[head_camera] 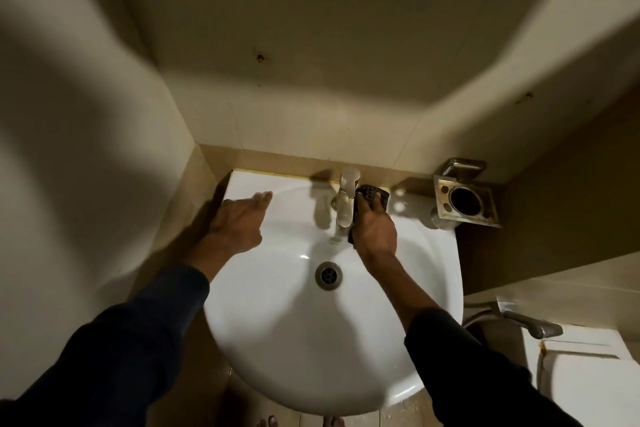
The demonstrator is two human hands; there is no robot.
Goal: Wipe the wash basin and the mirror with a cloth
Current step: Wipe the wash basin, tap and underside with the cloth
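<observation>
The white wash basin (pixel 277 340) sits round and glossy against the wall in front of me, its metal drain (pixel 328 275) in the middle. My dark cloth (pixel 372 193) lies bunched on the back rim, just beside the tap (pixel 347 203).

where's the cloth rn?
Head view: the dark cloth is under the right hand, pressed on the wash basin rim just right of the tap.
</observation>
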